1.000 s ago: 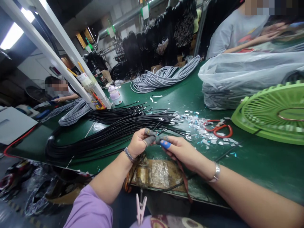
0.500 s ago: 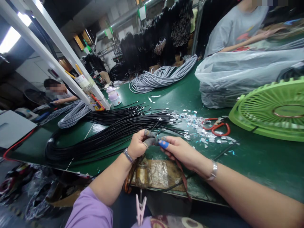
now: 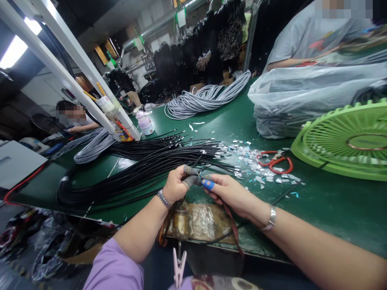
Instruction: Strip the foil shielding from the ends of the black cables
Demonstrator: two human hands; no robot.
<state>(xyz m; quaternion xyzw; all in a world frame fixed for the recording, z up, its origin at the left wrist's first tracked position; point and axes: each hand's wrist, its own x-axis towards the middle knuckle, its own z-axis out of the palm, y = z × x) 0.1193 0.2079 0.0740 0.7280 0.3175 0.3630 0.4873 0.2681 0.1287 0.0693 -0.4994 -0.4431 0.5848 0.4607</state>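
A green workbench (image 3: 320,209) spans a dim workshop. Left, a black cable bundle (image 3: 121,181) stretches towards centre; beyond it, a bottle's (image 3: 145,124) label is unreadable. Near centre, the left hand's (image 3: 178,183) fingers pinch one black cable (image 3: 198,160), its end hidden; the right hand's (image 3: 225,189) fingertips meet there, their hold unclear. Right, scraps (image 3: 260,179) surround red-handled scissors (image 3: 281,172); a green fan (image 3: 365,141) is cut off.

A cable workshop: a long bundle of thin black cables (image 3: 136,177) lies on a glossy green worktop (image 3: 332,205), looped grey cables (image 3: 208,96) and a grey-shirted co-worker (image 3: 292,44) by its far edge.
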